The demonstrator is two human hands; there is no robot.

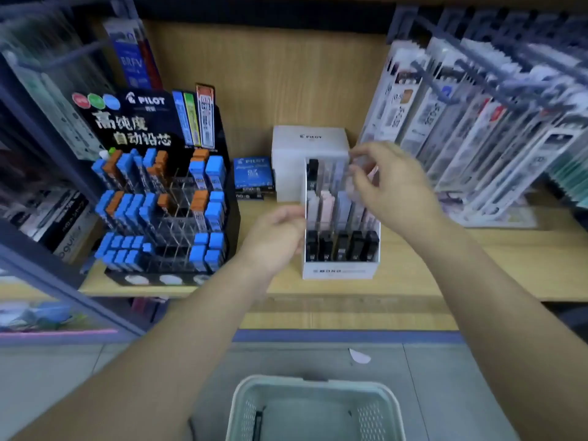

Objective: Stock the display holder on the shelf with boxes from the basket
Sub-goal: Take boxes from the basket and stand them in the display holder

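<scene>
A white tiered display holder (339, 270) stands on the wooden shelf (477, 268), with black boxes in its front row and pale ones in the rows behind. My right hand (391, 186) hovers over its top right rows and pinches a small pale box (359, 163) between thumb and fingers. My left hand (276, 237) is at the holder's left side, fingers curled against its wall; blur hides whether it holds anything. The pale green basket (315, 409) sits on the floor below, and no boxes show inside it.
A black Pilot lead display (159, 192) with blue and orange cases stands to the left. A white Pilot box (308, 148) and a blue box (253, 173) sit behind the holder. Hanging packaged pens (477, 122) fill the right side.
</scene>
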